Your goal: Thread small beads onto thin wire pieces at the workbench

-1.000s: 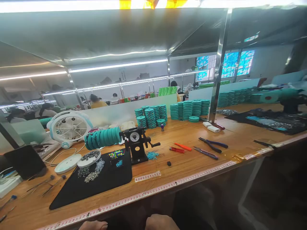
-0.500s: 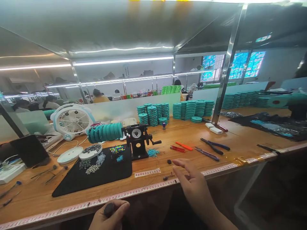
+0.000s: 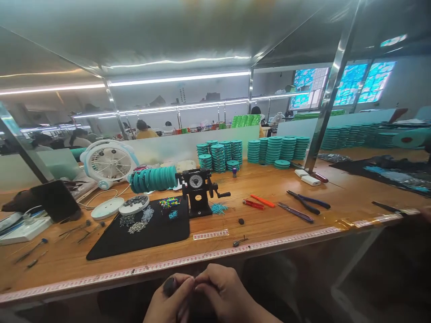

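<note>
Left hand [image 3: 173, 299] curled around a dark, smooth, rounded piece [image 3: 169, 285], tucked against the index finger, left of where the fingertips meet. Right hand [image 3: 225, 291] pinched narrow, thumb and index tips against the left's; can't tell if anything thin sits between them. Both hands at the near side, just off the front edge of the brown wooden desk [image 3: 350, 193], edged with a white-and-red printed measuring tape [image 3: 175, 263].

Nearest on the desk, far and right of the hands: small dark lead-like piece with thin wires [image 3: 239, 242], then small black lump [image 3: 241, 221] farther back. Left: black flat mat [image 3: 161, 242] with bead and metal-bit piles. Mid-desk: black metal winder with round dial and crank [image 3: 199, 199], teal round spools [image 3: 153, 178] on its left. Right: clear red handled tool [image 3: 253, 204], orange slim tool [image 3: 261, 200], blue-and-black handled pliers [image 3: 307, 202]. Far: stacked teal ribbed discs [image 3: 218, 158]. Far left: white round fan [image 3: 109, 163].
</note>
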### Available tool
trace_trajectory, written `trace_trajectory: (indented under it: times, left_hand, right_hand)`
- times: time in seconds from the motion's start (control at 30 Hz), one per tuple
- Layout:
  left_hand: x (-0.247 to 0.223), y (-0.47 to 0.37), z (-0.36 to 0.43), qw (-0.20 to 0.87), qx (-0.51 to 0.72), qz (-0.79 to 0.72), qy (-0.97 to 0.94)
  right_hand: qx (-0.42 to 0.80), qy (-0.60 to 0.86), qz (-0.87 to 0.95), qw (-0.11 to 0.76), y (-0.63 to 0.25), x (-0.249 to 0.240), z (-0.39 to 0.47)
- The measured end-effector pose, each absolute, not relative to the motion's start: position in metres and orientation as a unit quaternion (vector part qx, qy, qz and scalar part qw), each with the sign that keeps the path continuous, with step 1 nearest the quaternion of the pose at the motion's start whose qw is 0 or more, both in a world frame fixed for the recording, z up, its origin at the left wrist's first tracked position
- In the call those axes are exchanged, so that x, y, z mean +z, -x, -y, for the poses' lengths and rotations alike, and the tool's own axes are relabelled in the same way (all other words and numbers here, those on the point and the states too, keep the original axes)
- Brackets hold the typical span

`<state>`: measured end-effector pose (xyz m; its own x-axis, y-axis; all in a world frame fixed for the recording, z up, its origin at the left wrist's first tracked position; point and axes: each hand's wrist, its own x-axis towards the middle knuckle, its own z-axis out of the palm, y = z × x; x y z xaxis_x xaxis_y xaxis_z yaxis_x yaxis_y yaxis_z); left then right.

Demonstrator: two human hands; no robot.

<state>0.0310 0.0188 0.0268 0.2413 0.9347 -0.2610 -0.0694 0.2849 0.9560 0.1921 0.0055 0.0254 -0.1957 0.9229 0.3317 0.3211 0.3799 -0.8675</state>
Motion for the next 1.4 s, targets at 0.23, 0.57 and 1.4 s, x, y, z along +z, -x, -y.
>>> trace_trajectory:
  times: [0.23, 0.57, 1.4]
  left_hand:
    - [0.024, -0.034, -0.008, 0.692, 0.396, -0.447, -0.405]
    - [0.025, -0.035, 0.004, 0.73, 0.315, -0.367, -0.482]
    - [0.012, -0.038, 0.004, 0.747, 0.42, -0.332, -0.394]
  right_hand:
    - [0.335, 0.477, 0.685, 0.438, -0.196, 0.023, 0.003]
    - [0.516, 0.449, 0.583, 0.438, -0.19, 0.034, 0.0]
    - [0.467, 0.441, 0.631, 0.435, -0.191, 0.03, 0.001]
